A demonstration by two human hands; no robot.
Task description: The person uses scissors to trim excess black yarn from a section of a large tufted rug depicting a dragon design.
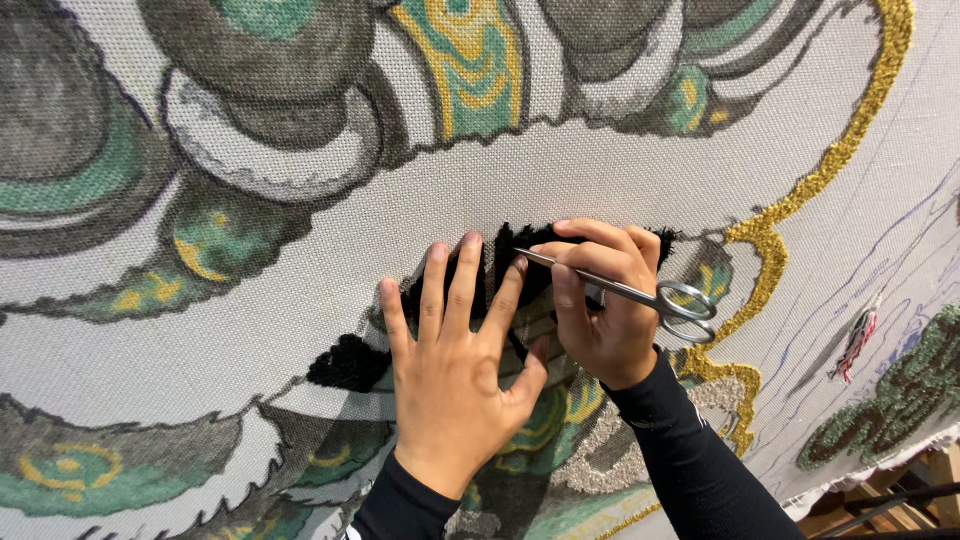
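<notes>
Slim steel scissors (640,295) lie slanted across the black tufted patch (350,362) on the printed canvas (600,170), blades pointing left.

A rug-tufting workshop: large printed backing cloth (620,170) stretched upright, partly tufted.

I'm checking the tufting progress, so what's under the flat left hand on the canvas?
The left hand lies flat on the printed canvas, its fingers over black tufted yarn. Yarn shows around the fingers; whatever lies beneath the palm is covered. The right hand holds scissors beside it.
</notes>
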